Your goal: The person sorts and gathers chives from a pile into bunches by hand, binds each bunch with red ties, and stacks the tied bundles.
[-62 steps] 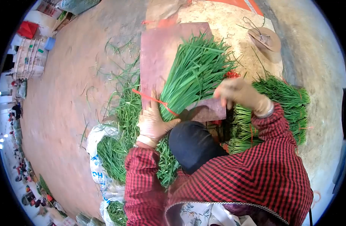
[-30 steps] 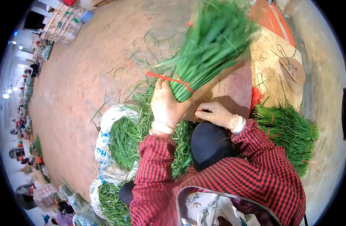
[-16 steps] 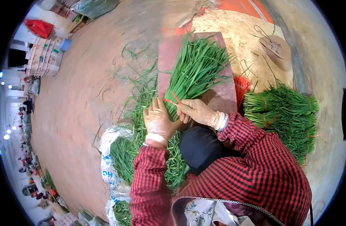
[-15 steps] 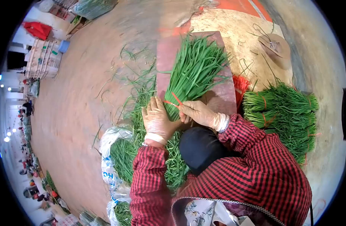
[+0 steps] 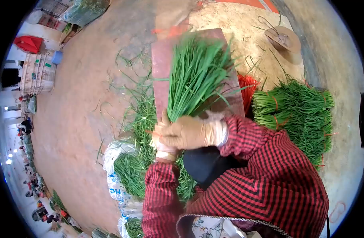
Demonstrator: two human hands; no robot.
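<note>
A thick bunch of long green chives [image 5: 199,77] lies on a reddish-brown board [image 5: 161,85], its leaf tips fanned out at the far end and slightly blurred. My gloved left hand [image 5: 163,127] is closed around the stem end. Over it crosses my gloved right hand [image 5: 190,133], fingers closed on a thin red tie [image 5: 151,132] whose end sticks out to the left. The stem ends and most of the tie are hidden behind my hands.
Several tied bunches [image 5: 293,115] are stacked right of the board, beside a bundle of red ties [image 5: 247,89]. Loose chives [image 5: 142,115] lie on the left, near a white plastic bag [image 5: 112,166]. A brown round object [image 5: 289,39] sits at the back right.
My right hand has moved left across my left hand, carrying the red tie with it. The leaf tips have swung slightly. The whole view has shifted a little.
</note>
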